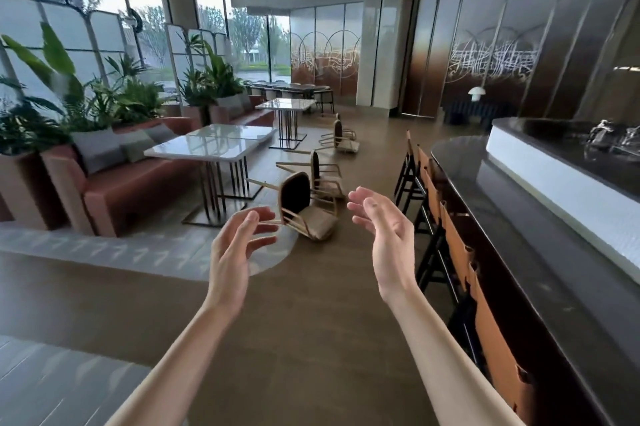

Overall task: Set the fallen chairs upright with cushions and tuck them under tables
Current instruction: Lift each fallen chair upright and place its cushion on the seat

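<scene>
Lounge interior: tall windows, planters, brown floor. Landmark for all placings below is the nearest white table (211,148).

Item 1, nearest fallen chair (304,207): on the floor just right of the landmark table's base, tipped over, dark oval back facing me, pale legs pointing left toward the table. Light wooden frame with arms; a beige cushion (320,226) shows at its lower side, and I cannot tell whether it is fixed or loose.

Item 2, second fallen chair (323,176): right of the landmark table and just beyond item 1, same make, also down.

Item 3, third fallen chair (341,136): farther beyond the landmark table, beside the far white table (285,104), also on its side.

Item 4, my left hand (232,249): raised in front of me, nearer than the landmark table, fingers loosely spread, holding nothing.

Item 5, my right hand (384,228): raised opposite, palm inward, fingers relaxed, holding nothing. Neither hand touches a chair.

Item 6, sofa (114,190): left of the landmark table, with grey cushions.

Item 7, bar counter (502,218): well right of the landmark table, stools tucked along it.

Progress, as I judge it: nothing done. No chair stands upright or sits under a table; all three visible remain to be lifted, cushioned and tucked in.
</scene>
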A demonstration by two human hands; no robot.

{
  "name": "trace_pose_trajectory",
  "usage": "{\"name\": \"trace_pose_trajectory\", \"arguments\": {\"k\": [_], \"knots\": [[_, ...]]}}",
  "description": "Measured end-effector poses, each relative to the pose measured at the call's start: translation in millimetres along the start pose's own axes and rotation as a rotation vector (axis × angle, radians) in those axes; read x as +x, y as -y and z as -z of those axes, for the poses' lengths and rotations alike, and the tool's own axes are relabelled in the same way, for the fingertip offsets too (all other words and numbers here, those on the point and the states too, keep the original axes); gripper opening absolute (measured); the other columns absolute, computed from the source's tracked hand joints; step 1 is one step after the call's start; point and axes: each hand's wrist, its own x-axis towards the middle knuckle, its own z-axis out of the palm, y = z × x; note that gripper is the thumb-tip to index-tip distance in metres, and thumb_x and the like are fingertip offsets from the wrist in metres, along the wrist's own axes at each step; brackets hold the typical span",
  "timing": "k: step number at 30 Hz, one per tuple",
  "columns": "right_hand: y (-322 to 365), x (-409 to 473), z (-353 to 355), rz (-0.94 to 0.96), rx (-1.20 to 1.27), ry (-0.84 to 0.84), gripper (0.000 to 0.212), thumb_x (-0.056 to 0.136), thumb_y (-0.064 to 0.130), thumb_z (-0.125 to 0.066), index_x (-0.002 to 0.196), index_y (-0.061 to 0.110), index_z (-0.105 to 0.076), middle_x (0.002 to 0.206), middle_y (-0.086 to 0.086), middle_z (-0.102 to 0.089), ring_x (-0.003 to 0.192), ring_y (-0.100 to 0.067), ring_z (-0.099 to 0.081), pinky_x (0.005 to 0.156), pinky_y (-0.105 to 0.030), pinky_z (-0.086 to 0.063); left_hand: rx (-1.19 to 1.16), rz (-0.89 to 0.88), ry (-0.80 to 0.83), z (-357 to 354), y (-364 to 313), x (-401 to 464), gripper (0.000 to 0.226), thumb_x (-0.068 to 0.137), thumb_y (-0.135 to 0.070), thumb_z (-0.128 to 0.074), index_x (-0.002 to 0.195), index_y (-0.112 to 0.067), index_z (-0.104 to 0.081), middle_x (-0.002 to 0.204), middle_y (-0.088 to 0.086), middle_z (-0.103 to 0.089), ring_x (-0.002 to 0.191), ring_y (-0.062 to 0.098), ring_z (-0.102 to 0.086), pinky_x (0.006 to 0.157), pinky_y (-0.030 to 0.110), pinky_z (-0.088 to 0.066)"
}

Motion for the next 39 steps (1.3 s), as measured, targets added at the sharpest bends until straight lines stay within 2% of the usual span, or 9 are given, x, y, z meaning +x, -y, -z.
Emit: {"name": "trace_pose_trajectory", "arguments": {"k": [2, 5, 10, 18, 21, 24, 29, 34, 39], "knots": [[-10.8, 22.2, 23.0, -0.017, -0.017, -0.004, 0.027, 0.097, 0.030, -0.055, 0.111, 0.019, -0.075, 0.109, 0.000, -0.078, 0.105, -0.014, -0.073, 0.100, -0.044, -0.055, 0.013, 0.014, 0.009, -15.2, 11.6, 15.0, 0.034, 0.103, -0.033, -0.049, 0.109, -0.010, -0.073, 0.104, 0.008, -0.077, 0.091, 0.027, -0.072, 0.083, 0.036, -0.059], [-32.7, 58.7, 57.6, -0.041, -0.048, -0.021, 0.022, 0.101, 0.021, -0.056, 0.111, 0.018, -0.075, 0.108, 0.001, -0.078, 0.103, -0.015, -0.074, 0.097, -0.043, -0.057, 0.046, 0.017, 0.020, -30.9, 27.9, 42.4, 0.047, 0.099, -0.041, -0.046, 0.113, -0.004, -0.072, 0.108, 0.013, -0.075, 0.094, 0.033, -0.072, 0.085, 0.041, -0.058], [-78.6, 125.0, 86.0, -0.080, -0.079, -0.072, 0.024, 0.104, 0.014, -0.053, 0.112, 0.015, -0.075, 0.107, 0.001, -0.079, 0.102, -0.015, -0.074, 0.094, -0.040, -0.058, 0.061, 0.012, 0.013, -56.1, 64.5, 105.9, 0.054, 0.098, -0.042, -0.043, 0.118, 0.002, -0.067, 0.109, 0.015, -0.075, 0.095, 0.033, -0.071, 0.086, 0.038, -0.057], [-180.3, 277.3, 73.9, -0.081, -0.113, -0.013, 0.025, 0.096, 0.027, -0.056, 0.110, 0.020, -0.075, 0.106, 0.004, -0.078, 0.104, -0.014, -0.073, 0.094, -0.033, -0.057, 0.000, 0.054, 0.025, -117.3, 195.4, 245.1, 0.053, 0.098, -0.041, -0.045, 0.120, 0.002, -0.066, 0.112, 0.019, -0.073, 0.097, 0.032, -0.071, 0.087, 0.039, -0.057], [-216.8, 355.1, 74.3, -0.094, -0.140, -0.013, 0.021, 0.101, 0.021, -0.056, 0.110, 0.021, -0.075, 0.106, 0.006, -0.078, 0.105, -0.013, -0.072, 0.097, -0.036, -0.056, -0.033, 0.075, 0.012, -145.6, 243.0, 320.6, 0.057, 0.096, -0.042, -0.047, 0.122, 0.006, -0.064, 0.115, 0.023, -0.072, 0.098, 0.034, -0.070, 0.088, 0.041, -0.056], [-243.4, 426.1, 82.7, -0.115, -0.151, -0.056, 0.021, 0.102, 0.017, -0.056, 0.108, 0.021, -0.075, 0.105, 0.005, -0.078, 0.103, -0.013, -0.072, 0.097, -0.039, -0.056, -0.051, 0.109, 0.024, -180.3, 278.8, 391.5, 0.052, 0.097, -0.039, -0.048, 0.120, 0.005, -0.066, 0.113, 0.023, -0.072, 0.097, 0.035, -0.069, 0.087, 0.040, -0.056], [-290.9, 535.1, 102.8, -0.121, -0.131, -0.142, 0.021, 0.102, 0.013, -0.055, 0.106, 0.016, -0.076, 0.104, 0.002, -0.078, 0.101, -0.016, -0.073, 0.095, -0.041, -0.058, -0.054, 0.128, 0.082, -240.6, 332.7, 495.3, 0.034, 0.101, -0.033, -0.049, 0.104, -0.009, -0.073, 0.103, 0.014, -0.076, 0.090, 0.026, -0.072, 0.078, 0.031, -0.058], [-356.2, 631.9, 119.7, -0.145, -0.117, -0.170, 0.022, 0.103, 0.014, -0.054, 0.108, 0.014, -0.076, 0.104, 0.004, -0.079, 0.101, -0.014, -0.073, 0.091, -0.035, -0.058, -0.012, 0.162, 0.092, -283.0, 401.0, 581.2, 0.036, 0.105, -0.030, -0.045, 0.109, -0.005, -0.071, 0.107, 0.017, -0.075, 0.096, 0.031, -0.071, 0.084, 0.038, -0.056], [-441.2, 762.8, 123.3, -0.152, -0.076, -0.124, 0.021, 0.101, 0.016, -0.056, 0.105, 0.018, -0.076, 0.104, 0.004, -0.079, 0.103, -0.017, -0.073, 0.095, -0.039, -0.057, -0.020, 0.158, 0.030, -327.2, 481.9, 690.2, 0.037, 0.105, -0.029, -0.046, 0.110, -0.002, -0.071, 0.105, 0.018, -0.075, 0.095, 0.030, -0.072, 0.083, 0.036, -0.058]]}}
